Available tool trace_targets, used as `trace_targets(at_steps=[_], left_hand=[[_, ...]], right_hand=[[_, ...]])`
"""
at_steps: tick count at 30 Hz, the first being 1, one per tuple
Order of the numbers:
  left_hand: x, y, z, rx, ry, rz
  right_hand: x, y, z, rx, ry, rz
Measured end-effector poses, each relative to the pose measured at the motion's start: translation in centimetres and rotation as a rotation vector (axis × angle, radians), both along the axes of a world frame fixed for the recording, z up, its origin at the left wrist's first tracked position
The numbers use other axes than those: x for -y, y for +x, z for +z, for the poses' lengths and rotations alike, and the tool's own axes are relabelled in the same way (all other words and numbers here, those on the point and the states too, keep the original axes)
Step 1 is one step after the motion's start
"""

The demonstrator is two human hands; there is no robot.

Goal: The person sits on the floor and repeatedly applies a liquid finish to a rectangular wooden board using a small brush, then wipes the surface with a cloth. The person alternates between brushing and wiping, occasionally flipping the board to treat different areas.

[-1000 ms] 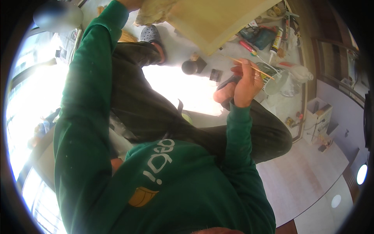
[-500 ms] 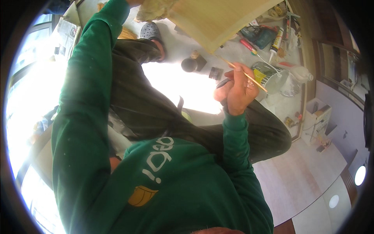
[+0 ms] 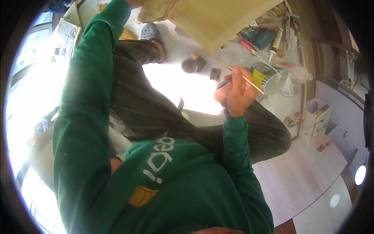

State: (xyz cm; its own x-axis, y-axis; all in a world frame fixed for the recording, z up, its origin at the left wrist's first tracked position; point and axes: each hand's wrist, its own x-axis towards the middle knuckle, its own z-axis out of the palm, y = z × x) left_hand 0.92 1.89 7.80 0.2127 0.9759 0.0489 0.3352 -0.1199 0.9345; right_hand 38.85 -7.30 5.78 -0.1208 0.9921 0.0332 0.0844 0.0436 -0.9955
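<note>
Thin stick (image 3: 254, 85): looking light, stiff, likely snappable; hanging mid-air, tip pointing toward the yellowish panel (image 3: 218, 23).
Right hand (image 3: 240, 94): pinching it mid-shaft, where I'm judging hold best; forearm (image 3: 236, 134) pointing forward.
Left hand (image 3: 134, 3): sitting far forward, mostly cut off; I'm not able to tell its grip.

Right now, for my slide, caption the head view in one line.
Bare right hand holding a thin wooden stick, its tip near one corner of a yellowish panel.
</note>
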Motion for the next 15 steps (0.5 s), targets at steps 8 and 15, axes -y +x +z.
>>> trace_targets(at_steps=[8,15], left_hand=[[-0.4,1.1,0.3,0.185,-0.341,0.255],[-0.3,0.5,0.1,0.065,-0.142,0.156]], right_hand=[[-1.6,0.4,-0.1,-0.036,-0.106,-0.083],[-1.1,0.2,-0.1,-0.087,-0.133,-0.06]])
